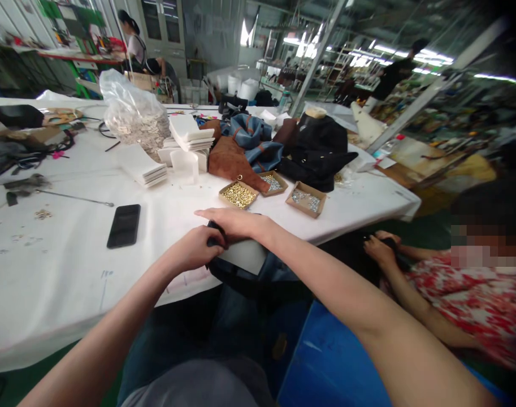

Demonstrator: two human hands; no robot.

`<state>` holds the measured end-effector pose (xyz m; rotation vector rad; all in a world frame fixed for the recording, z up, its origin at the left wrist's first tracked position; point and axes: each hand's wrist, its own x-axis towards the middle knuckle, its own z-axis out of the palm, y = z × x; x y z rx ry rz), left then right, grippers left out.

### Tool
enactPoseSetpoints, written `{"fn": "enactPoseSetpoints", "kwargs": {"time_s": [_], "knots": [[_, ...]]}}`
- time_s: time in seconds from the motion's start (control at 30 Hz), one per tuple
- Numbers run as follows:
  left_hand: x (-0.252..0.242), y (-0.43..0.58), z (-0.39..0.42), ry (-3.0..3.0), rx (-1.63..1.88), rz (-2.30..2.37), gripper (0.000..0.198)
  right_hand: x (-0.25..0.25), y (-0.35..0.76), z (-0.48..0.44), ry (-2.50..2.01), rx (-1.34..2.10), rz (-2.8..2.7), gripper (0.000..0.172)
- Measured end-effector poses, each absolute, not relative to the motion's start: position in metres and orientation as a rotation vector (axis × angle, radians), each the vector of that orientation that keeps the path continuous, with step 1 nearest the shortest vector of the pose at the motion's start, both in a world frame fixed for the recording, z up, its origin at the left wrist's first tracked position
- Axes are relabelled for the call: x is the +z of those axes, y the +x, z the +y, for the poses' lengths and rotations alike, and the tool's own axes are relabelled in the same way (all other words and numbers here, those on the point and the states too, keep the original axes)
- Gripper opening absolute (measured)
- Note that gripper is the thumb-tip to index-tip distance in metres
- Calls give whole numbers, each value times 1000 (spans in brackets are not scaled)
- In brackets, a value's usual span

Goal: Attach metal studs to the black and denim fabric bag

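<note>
At the table's front edge, my left hand (196,247) is closed, its fingers and thumb pinching a black fabric piece (230,272). My right hand (234,222) lies over the top of the same piece, one finger stretched to the left and the others curled down on it, partly hidden. A pale grey card (247,257) rests on the dark fabric below my right wrist, with blue cloth beside it. Just beyond my hands is a small cardboard tray (250,204) of gold-coloured metal fittings. Two more trays hold silver fittings, one tray (313,213) standing to the right.
A black phone (124,226) lies left on the white table (71,282). Behind stand stacked white cards (190,135), a plastic bag (130,107) of small pieces, and brown, blue and black bags (317,150). A co-worker in a red-patterned top (448,282) sits close right.
</note>
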<state>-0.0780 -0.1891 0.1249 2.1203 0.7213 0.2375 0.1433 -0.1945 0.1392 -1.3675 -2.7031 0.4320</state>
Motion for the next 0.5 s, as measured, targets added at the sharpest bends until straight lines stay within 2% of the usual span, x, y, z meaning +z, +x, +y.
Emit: {"fn": "enactPoseSetpoints", "kwargs": {"time_s": [0.07,0.2,0.3,0.4,0.5], "knots": [[128,-90,-190,2097,207,739,22,126,142,-176,-1337,605,-2713,111],[132,-126,-190,1950,249,748,25,109,131,-163,-1449,673,-2756,89],[132,-150,-191,1843,323,767,25,104,124,-161,-1366,626,-2776,58],[126,-167,-192,1785,377,836,27,100,121,-158,-1323,728,-2797,28],[116,-177,-193,1761,396,884,28,96,118,-153,-1414,899,-2762,24]]}}
